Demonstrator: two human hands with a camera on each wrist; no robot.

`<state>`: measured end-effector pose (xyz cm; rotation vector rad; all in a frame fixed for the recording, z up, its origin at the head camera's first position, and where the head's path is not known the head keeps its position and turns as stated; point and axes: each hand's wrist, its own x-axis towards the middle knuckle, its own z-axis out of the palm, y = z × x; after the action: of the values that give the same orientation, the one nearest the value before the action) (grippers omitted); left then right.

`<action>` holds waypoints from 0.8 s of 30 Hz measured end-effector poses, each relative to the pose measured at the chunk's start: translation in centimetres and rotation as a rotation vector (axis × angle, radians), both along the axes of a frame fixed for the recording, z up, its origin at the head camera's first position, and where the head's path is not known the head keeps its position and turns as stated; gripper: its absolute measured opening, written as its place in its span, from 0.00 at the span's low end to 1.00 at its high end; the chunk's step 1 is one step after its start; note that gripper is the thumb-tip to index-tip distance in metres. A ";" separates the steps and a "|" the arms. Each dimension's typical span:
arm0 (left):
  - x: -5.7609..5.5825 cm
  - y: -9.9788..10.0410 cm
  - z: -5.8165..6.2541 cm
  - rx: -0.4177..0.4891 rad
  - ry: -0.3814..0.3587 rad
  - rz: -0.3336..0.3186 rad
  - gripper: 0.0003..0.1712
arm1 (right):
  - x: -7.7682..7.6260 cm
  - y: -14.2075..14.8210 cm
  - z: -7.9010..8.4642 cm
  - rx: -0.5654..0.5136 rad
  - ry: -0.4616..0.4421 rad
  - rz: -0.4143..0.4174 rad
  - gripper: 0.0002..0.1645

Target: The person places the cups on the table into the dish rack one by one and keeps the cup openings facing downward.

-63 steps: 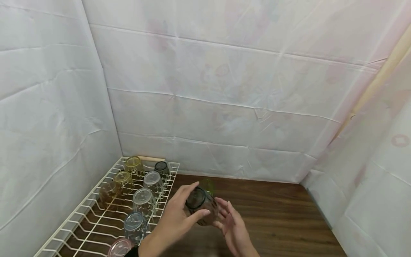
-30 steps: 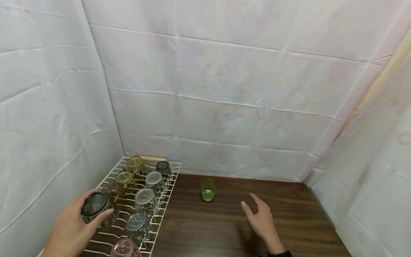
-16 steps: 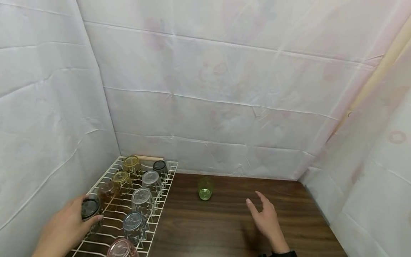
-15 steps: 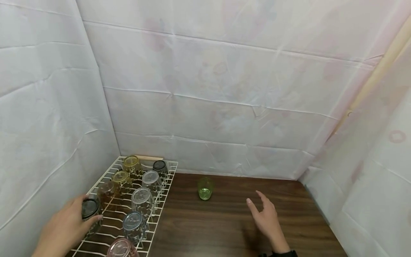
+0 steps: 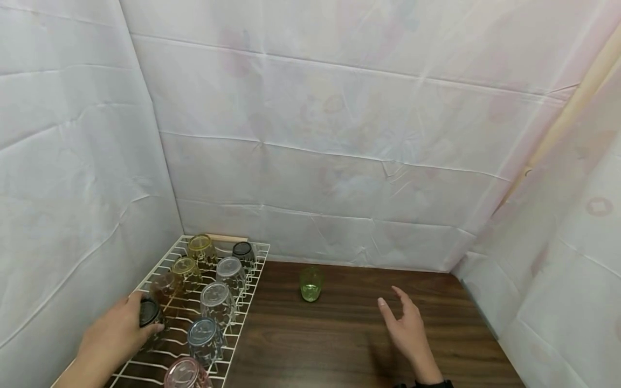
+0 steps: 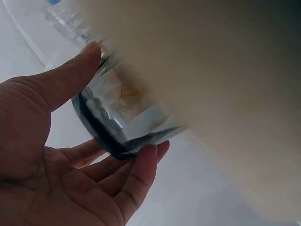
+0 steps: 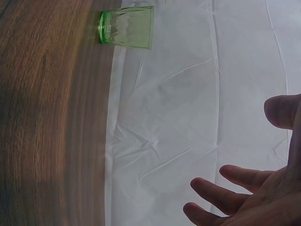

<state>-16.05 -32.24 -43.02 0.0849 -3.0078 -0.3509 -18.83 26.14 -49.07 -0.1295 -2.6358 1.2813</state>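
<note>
My left hand (image 5: 114,331) grips a dark grey glass (image 5: 150,311), bottom up, at the left side of the white wire rack (image 5: 127,319). In the left wrist view the thumb and fingers curl around the thick base of this grey glass (image 6: 96,117); a blurred beige shape hides its rim end. My right hand (image 5: 406,330) hovers over the wooden table (image 5: 291,345), fingers apart and holding nothing. Nearest to it is a green glass (image 5: 310,284), standing mouth up toward the back. The right wrist view also shows the green glass (image 7: 127,28).
Upside-down glasses line the rack: two yellow (image 5: 201,247), an amber-brown one (image 5: 164,285) beside the held glass, and on the right side a dark (image 5: 243,252), several clear (image 5: 216,297), a blue (image 5: 204,335) and a pink glass (image 5: 185,373). White sheeting (image 5: 310,161) encloses the table.
Both hands were at the grey glass over the table. The right let go and moved right; the left carried the glass left and lowered it onto the rack's left row, shifting slightly since.
</note>
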 end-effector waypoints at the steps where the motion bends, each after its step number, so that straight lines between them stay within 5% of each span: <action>1: -0.1 -0.1 -0.2 -0.001 0.008 -0.002 0.53 | 0.0 0.0 0.0 -0.002 0.001 -0.002 0.43; 24: -0.4 0.3 -2.4 -0.032 0.083 -0.020 0.48 | -0.1 -0.7 -0.8 0.006 -0.002 0.027 0.45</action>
<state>-16.43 -31.94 -45.42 0.0363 -2.9328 -0.3010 -18.92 25.44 -49.82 -0.0947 -2.6516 1.2819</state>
